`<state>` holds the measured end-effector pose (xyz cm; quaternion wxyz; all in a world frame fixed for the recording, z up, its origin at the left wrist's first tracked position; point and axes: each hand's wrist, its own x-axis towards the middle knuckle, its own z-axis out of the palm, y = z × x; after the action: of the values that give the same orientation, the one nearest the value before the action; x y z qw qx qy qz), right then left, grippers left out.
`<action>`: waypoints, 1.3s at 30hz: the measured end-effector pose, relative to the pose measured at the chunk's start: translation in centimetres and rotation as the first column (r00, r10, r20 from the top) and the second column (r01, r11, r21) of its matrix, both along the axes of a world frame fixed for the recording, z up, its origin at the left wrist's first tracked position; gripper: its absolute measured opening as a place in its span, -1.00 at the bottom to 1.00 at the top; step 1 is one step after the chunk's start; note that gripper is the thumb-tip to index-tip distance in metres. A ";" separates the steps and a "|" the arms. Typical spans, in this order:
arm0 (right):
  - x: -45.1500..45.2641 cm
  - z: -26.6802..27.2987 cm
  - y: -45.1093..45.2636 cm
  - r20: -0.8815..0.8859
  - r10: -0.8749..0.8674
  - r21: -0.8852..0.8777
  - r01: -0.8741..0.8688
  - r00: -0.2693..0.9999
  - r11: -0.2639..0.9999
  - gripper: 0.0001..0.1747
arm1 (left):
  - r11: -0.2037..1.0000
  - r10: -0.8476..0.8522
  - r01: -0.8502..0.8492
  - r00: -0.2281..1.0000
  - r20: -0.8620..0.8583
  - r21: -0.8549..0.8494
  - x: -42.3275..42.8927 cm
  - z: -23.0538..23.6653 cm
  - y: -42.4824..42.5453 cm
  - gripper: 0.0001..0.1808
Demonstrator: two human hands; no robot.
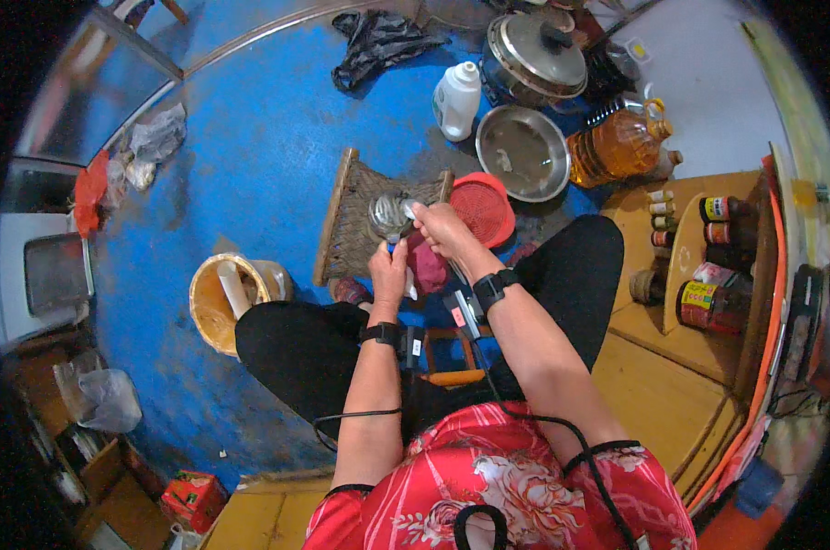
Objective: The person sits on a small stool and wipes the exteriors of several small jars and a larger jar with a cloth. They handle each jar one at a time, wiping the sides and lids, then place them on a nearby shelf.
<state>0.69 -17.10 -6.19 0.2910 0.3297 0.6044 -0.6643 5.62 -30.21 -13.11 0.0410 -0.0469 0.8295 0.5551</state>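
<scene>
In the head view my left hand (389,265) grips the blue handle of a round metal utensil, perhaps a ladle or strainer (389,214), which is tilted above a woven-top stool (363,203). My right hand (439,230) is closed on a small, pale, shiny thing at the utensil's right rim; its kind cannot be told. Below the hands lies a dark pink cloth (429,267). A red plastic basket (482,210) rests beside the stool, just beyond my right hand.
A steel basin (523,152) with murky water, a lidded pot (535,58), a white bottle (456,102) and an oil jug (614,144) stand ahead right. A bucket (205,302) is by my left knee. Bottled condiments (707,306) sit in the wooden cabinet (662,357) at right.
</scene>
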 end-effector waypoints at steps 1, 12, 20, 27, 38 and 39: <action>-0.2 0.0 0.2 -0.023 0.025 0.007 -0.025 0.999 1.000 -0.62 | 0.999 0.000 -0.001 0.999 0.050 0.034 -0.4 0.3 -0.2 -0.64; 4.3 -3.5 -1.6 -0.191 0.000 0.292 0.057 0.982 0.955 -0.55 | 0.904 -0.016 0.029 0.999 0.034 -0.427 -2.1 3.6 -3.0 -0.56; 3.2 -1.7 -0.3 -0.103 -0.028 0.150 0.043 0.994 0.988 -0.62 | 0.731 -0.148 0.275 0.957 0.249 -0.624 -4.4 5.5 -2.2 -0.22; 1.1 -1.8 0.2 -0.122 0.200 0.264 -0.162 0.972 0.951 -0.62 | 0.749 -0.165 0.293 0.951 0.260 -0.595 -4.8 4.5 -3.2 -0.25; -3.4 -1.1 1.3 -0.075 0.473 0.312 -0.430 0.878 0.848 -0.55 | 0.804 -0.200 0.298 0.951 0.238 -0.514 -5.0 4.1 -3.9 -0.27; -3.7 -1.3 1.0 -0.078 0.509 0.337 -0.458 0.857 0.823 -0.54 | 0.808 -0.198 0.295 0.951 0.237 -0.509 -5.0 4.0 -4.0 -0.27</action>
<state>-3.05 -16.06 -7.46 0.3447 0.1503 0.7856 -0.4914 0.58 -34.21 -9.13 0.1696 0.0040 0.9439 0.2834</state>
